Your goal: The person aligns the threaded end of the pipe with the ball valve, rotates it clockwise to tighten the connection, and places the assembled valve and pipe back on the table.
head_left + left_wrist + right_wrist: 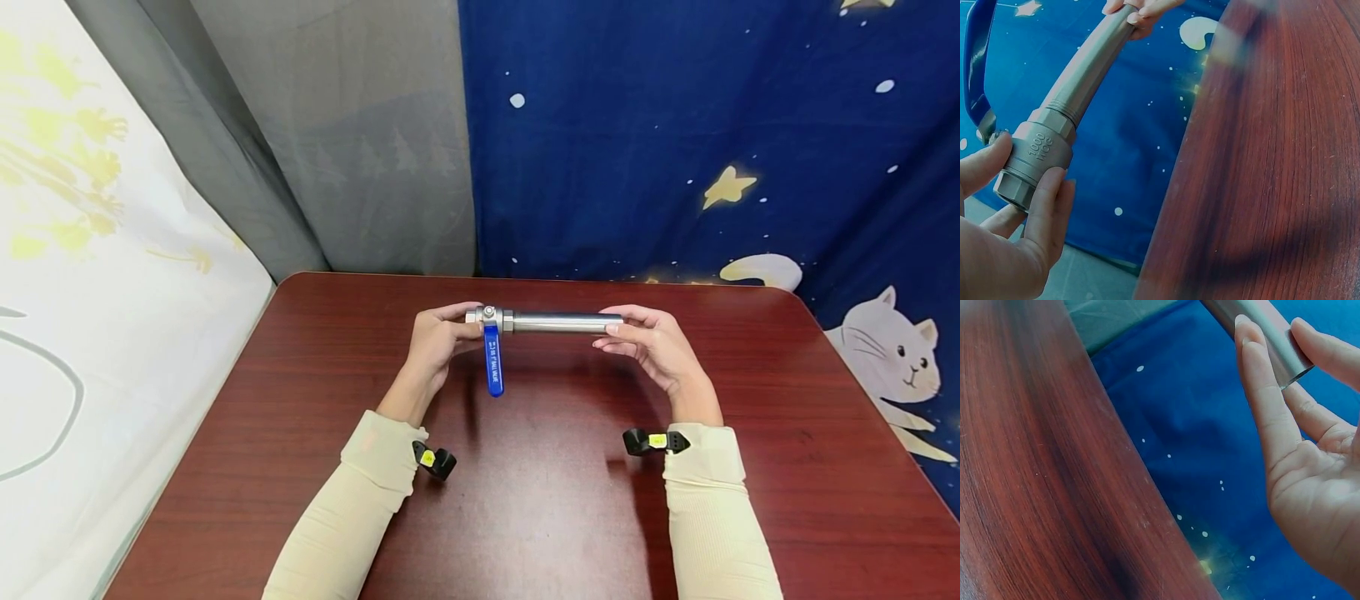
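A metal ball valve (489, 315) with a blue lever handle (492, 362) is joined end to end with a straight steel pipe (562, 322). Both are held up above the table, roughly level. My left hand (438, 342) grips the valve's hex end between thumb and fingers; raised lettering shows on the valve body (1038, 147) in the left wrist view. At the pipe's other end, my right hand (656, 346) pinches it between thumb and fingers. Threads show on the pipe (1085, 75) where it meets the valve. The lever points toward me, across the pipe.
A dark red wooden table (540, 500) lies below both hands. Behind it hang a grey curtain (360, 150) and a blue curtain (637, 125) with stars and a cat. White patterned cloth (112, 292) covers the left side. Each wrist wears a small black camera (435, 460).
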`<state>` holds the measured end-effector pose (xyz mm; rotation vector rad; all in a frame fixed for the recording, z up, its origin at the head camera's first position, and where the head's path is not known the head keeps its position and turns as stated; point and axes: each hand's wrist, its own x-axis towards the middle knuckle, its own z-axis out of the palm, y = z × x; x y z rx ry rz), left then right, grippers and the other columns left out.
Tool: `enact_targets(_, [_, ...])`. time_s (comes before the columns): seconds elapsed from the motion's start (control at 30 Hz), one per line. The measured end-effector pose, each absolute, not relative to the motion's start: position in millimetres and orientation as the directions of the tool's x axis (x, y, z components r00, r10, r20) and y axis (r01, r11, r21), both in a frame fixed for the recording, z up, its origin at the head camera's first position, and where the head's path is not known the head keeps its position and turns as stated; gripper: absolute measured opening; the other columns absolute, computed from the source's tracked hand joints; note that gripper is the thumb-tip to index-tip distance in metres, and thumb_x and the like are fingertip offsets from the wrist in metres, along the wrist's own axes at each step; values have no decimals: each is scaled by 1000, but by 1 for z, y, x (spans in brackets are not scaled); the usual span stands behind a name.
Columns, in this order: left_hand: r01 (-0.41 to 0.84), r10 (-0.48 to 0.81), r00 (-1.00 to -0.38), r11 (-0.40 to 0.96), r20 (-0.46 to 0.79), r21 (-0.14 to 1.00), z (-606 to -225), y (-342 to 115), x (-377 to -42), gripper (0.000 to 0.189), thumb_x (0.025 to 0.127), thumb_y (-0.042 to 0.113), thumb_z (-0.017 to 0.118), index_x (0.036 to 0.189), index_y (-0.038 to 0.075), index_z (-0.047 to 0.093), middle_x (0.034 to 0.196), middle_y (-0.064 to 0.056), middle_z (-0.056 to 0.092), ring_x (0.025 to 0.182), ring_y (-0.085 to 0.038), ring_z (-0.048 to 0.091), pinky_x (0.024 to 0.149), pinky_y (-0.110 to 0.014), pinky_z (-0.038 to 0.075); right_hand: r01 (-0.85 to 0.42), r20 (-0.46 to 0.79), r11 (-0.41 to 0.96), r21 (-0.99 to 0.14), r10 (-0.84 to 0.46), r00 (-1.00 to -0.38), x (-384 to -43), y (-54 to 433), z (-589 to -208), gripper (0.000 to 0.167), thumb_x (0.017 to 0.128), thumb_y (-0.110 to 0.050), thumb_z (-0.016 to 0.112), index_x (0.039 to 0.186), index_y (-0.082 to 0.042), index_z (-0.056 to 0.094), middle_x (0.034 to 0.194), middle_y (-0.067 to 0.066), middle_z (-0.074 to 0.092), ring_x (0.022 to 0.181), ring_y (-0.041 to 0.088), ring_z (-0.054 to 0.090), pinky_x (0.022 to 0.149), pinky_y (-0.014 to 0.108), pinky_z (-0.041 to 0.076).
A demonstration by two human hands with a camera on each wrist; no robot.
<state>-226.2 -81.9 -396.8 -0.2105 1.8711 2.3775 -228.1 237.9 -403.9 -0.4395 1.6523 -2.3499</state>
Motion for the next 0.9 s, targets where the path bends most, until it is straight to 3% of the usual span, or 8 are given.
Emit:
enact_targets(0.5, [-180,-5,-983,-226,-186,957,-396,-82,-226,36,80,-9,67,116,-1,69,116,-18,63,79,-19,68,75,-33,60,29,110,-347,-937,-375,-921,-228,238,-405,21,94,3,57,113,6,63,99,13,70,82,28,73,76,35,59])
enact_targets(0.7, [-178,-4,-983,-222,-184,959,-396,-82,-227,36,81,-8,67,116,-1,69,117,-18,63,80,-19,68,76,-33,60,22,119,-359,-933,-366,-923,-229,236,-403,30,90,10,58,121,11,59,99,13,67,81,29,73,76,35,59])
enact_targets(0.9, [-184,-5,-982,-223,-190,957,-398,-83,-228,36,81,-8,68,116,0,69,118,-18,62,82,-20,68,77,-34,59,16,103,-333,-943,-336,-936,-229,235,-404,40,83,18,59,121,5,61,96,13,62,79,29,72,76,35,60])
